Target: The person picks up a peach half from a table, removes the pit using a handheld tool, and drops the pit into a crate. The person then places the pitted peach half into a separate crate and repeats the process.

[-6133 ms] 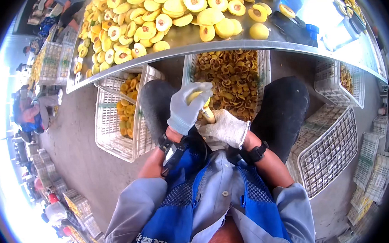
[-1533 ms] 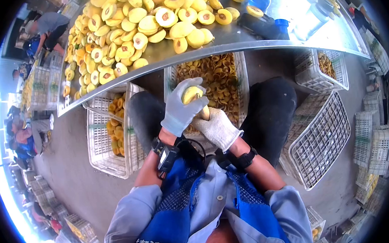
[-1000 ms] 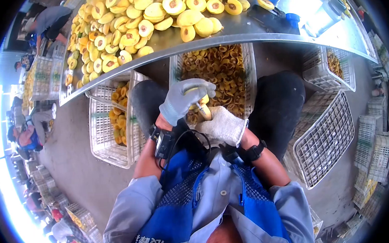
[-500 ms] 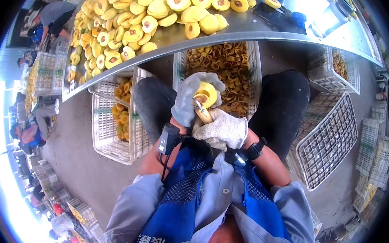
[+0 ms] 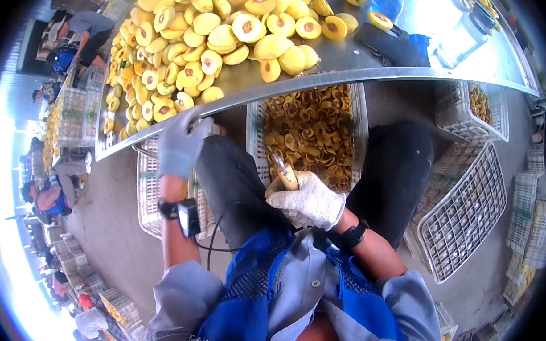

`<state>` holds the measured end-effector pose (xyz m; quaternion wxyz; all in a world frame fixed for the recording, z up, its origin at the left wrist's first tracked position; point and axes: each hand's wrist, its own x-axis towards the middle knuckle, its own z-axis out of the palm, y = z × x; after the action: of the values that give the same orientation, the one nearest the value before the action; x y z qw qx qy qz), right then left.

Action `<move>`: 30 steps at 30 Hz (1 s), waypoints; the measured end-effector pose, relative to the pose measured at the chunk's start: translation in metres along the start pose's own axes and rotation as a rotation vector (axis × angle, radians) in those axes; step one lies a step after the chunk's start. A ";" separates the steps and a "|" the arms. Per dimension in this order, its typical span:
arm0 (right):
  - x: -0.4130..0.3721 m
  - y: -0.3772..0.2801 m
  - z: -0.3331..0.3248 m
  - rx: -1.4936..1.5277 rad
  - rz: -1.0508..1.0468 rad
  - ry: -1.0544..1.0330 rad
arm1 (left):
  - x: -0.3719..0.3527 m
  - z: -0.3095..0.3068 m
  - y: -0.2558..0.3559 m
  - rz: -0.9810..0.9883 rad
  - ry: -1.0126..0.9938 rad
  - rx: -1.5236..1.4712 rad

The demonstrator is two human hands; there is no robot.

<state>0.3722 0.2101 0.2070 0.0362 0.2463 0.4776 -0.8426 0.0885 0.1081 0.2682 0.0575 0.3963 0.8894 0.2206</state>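
My left hand (image 5: 184,141), in a grey glove, is over the left crate, just below the table edge. Its fingers look apart, somewhat blurred, and no fruit shows in them. My right hand (image 5: 311,199), in a white knit glove, is closed around a pitting knife (image 5: 289,179) with a wooden handle and a short, curved metal blade pointing up. It hovers above my lap, near a crate of brown and yellow fruit scraps (image 5: 311,131) between my knees. Halved yellow peaches (image 5: 210,41), many showing brown pit centres, are heaped on the metal table.
The metal table's rim (image 5: 336,76) crosses in front of me. A white crate (image 5: 154,198) stands left of my knee, and a tilted crate (image 5: 463,213) is on the right. A blue container (image 5: 388,4) and dark cloth-like item (image 5: 390,47) lie on the table. Other people work far left.
My left hand has moved from the middle to the left, toward the table edge and left crate. The peach half it held is no longer in it. My right hand still grips the pitting knife.
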 end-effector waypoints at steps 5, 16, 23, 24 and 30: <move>-0.002 -0.003 -0.003 0.025 -0.069 0.080 | 0.068 0.060 0.070 0.119 -0.060 0.014; 0.001 -0.009 -0.005 0.027 -0.047 0.193 | 0.139 0.107 0.080 -0.098 -0.348 0.124; 0.007 -0.003 -0.007 -0.214 -0.243 0.390 | 0.080 0.104 0.084 0.033 0.163 -0.406; 0.008 -0.002 -0.007 -0.254 -0.260 0.425 | 0.073 0.103 0.080 0.083 0.174 -0.473; 0.012 -0.001 -0.009 -0.435 -0.184 0.591 | -0.007 0.078 0.102 -0.070 -0.157 -0.722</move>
<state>0.3648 0.2199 0.1982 -0.1274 0.4215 0.6552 -0.6138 0.1841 0.1894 0.2425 0.2692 0.3358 0.7602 0.4867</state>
